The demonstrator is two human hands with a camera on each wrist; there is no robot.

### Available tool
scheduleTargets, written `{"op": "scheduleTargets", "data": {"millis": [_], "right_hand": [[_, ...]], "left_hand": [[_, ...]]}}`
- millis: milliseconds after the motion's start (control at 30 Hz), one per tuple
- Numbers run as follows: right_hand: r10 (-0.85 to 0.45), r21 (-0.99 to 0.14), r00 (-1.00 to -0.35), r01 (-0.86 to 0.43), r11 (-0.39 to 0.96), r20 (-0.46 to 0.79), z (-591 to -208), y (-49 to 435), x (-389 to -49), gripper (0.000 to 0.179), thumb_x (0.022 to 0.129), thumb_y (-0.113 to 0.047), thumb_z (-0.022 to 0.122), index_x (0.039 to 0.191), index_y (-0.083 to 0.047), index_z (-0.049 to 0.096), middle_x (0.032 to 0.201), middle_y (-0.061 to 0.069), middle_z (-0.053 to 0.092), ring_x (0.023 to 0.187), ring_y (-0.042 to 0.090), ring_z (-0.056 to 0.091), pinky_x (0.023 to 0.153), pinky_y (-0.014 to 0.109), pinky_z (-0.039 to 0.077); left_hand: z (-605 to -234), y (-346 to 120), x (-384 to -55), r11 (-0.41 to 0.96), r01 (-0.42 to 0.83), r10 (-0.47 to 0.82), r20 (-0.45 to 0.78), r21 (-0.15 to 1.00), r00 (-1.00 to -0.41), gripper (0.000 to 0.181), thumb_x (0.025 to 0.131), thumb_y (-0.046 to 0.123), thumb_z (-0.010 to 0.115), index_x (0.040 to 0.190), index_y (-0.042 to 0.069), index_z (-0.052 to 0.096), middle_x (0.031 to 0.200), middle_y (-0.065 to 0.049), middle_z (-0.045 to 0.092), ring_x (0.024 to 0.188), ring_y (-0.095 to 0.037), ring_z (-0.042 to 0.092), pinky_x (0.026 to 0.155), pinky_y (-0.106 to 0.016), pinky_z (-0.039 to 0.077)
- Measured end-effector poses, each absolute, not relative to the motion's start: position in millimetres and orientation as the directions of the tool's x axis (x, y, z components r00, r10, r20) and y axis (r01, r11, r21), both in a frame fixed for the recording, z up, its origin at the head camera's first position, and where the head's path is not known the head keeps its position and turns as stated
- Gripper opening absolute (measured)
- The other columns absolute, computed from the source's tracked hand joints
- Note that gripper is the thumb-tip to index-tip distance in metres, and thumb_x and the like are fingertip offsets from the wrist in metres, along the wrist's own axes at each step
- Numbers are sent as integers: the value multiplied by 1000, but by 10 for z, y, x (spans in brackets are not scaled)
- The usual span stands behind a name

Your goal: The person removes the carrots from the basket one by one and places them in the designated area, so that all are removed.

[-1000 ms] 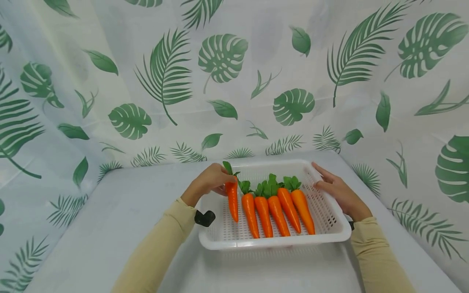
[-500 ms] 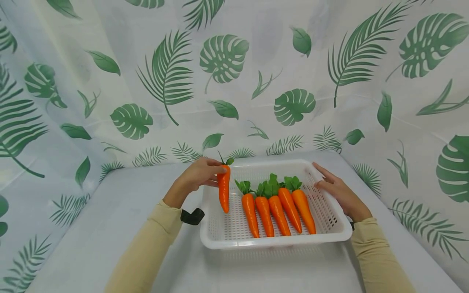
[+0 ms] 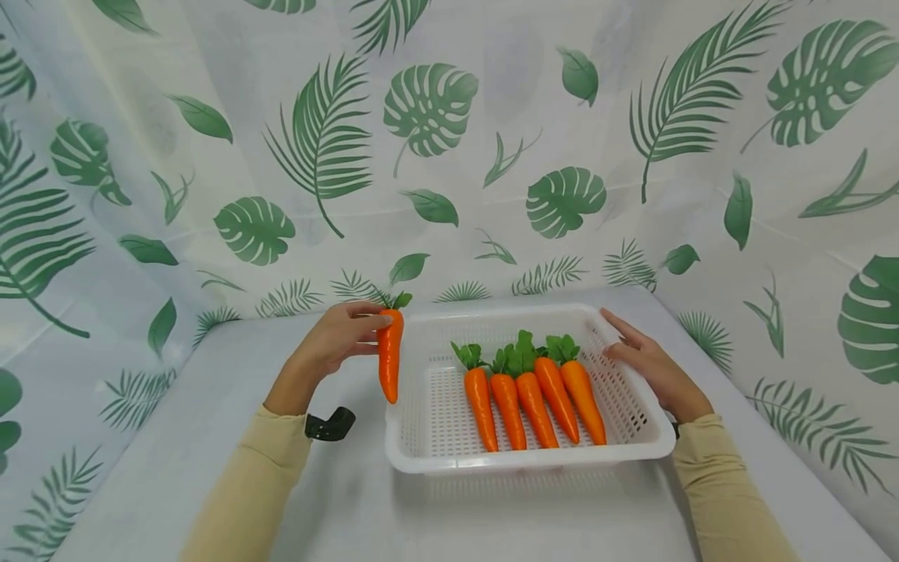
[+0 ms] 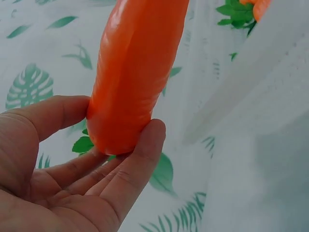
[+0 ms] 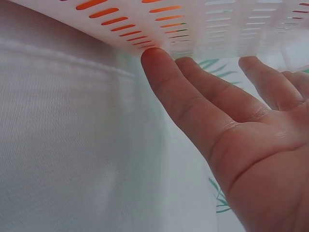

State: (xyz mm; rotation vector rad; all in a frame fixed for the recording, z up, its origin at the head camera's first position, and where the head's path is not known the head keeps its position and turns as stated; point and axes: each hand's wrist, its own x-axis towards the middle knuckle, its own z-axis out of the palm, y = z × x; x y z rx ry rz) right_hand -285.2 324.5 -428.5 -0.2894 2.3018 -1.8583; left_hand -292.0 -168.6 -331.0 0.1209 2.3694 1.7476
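My left hand (image 3: 335,337) pinches an orange carrot (image 3: 389,359) near its leafy top, between thumb and fingertips. The carrot hangs tip down beside the left rim of a white perforated plastic basket (image 3: 530,460). Up close in the left wrist view, the thumb and a finger press on opposite sides of the carrot's thick end. At the basket's right end, my right hand (image 3: 653,371) holds it, thumb at the rim. In the right wrist view its fingertips (image 5: 159,60) touch the basket from below. Several carrots (image 3: 537,410) with green leaves lie side by side in the basket.
The basket stands over a white table (image 3: 211,437). Behind and at both sides hangs a white sheet (image 3: 492,257) printed with green leaves. A black device (image 3: 330,425) sits at my left wrist.
My left hand has lifted the carrot from over the basket's left part and carried it left, to the outer side of the rim. The right hand and basket have stayed nearly still.
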Motion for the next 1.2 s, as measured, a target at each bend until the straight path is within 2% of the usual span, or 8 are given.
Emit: {"op": "scheduleTargets", "data": {"millis": [200, 467, 700, 933, 1200], "right_hand": [[-250, -973, -968, -42, 226, -16, -4271, 3241, -2844, 76, 112, -22, 50, 174, -27, 6, 169, 30, 26, 118, 37, 65, 85, 55, 63], [-252, -974, -968, -43, 221, -14, -4249, 3260, -2845, 75, 113, -24, 49, 174, -25, 5, 169, 30, 25, 114, 32, 67, 84, 54, 63], [-260, -976, -966, -42, 216, -16, -4275, 3240, -2844, 74, 113, -25, 49, 174, -27, 5, 170, 30, 25, 115, 30, 66, 85, 54, 63], [-245, -977, -969, -23, 213, -30, -4279, 3240, -2836, 74, 113, -26, 49, 174, -30, 6, 170, 29, 25, 118, 34, 65, 86, 56, 63], [-231, -978, -972, -3, 211, -47, -4281, 3236, -2833, 75, 113, -28, 50, 174, -34, 7, 171, 26, 26, 122, 37, 63, 86, 59, 62]], "left_hand": [[-3382, -1938, -2878, 291, -52, 150, -100, 955, -984, 55, 108, 20, 66, 151, -9, 49, 139, -27, 61, 117, -39, 66, 96, -42, 61], [-3638, -2122, -2856, 300, -118, 112, -157, 947, -981, 55, 108, 22, 68, 150, -9, 50, 131, -27, 66, 112, -35, 71, 95, -41, 61], [-3909, -2134, -2835, 343, -181, 89, -224, 922, -971, 53, 106, 23, 70, 147, -8, 53, 125, -22, 69, 101, -28, 72, 92, -40, 62], [-4111, -2062, -2845, 374, -194, 81, -241, 907, -967, 51, 105, 22, 71, 143, -9, 56, 124, -23, 70, 98, -29, 75, 92, -43, 62], [-4225, -1971, -2832, 440, -209, 34, -249, 873, -968, 46, 104, 20, 72, 139, -8, 59, 119, -21, 70, 88, -25, 72, 86, -39, 63]]}}
